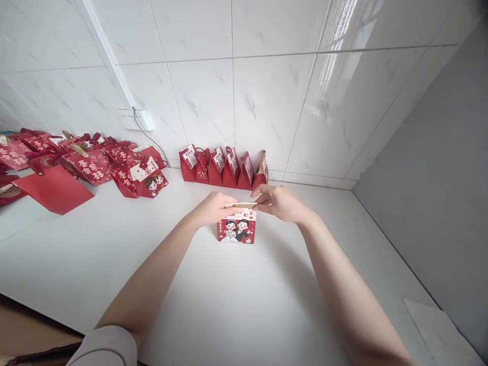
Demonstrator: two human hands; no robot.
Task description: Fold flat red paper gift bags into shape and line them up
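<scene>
A red and white gift box [236, 233] with a cartoon bride and groom on its front stands upright on the white table, between my two hands. My left hand [217, 208] pinches the left side of the box's top edge. On the right side of that edge, the fingers of my right hand [275, 202] are closed. A gold-coloured strip shows along the top between my fingers. Just beyond my hands, a row of several red gift boxes [215, 175] stands against the wall.
To the left lies a pile of red gift bags and boxes [89, 168], some flat, some with ribbons. A socket strip [135, 120] with a grey cable sits on the tiled wall [202, 101]. A grey panel [430, 168] bounds the white table [229, 305] on the right.
</scene>
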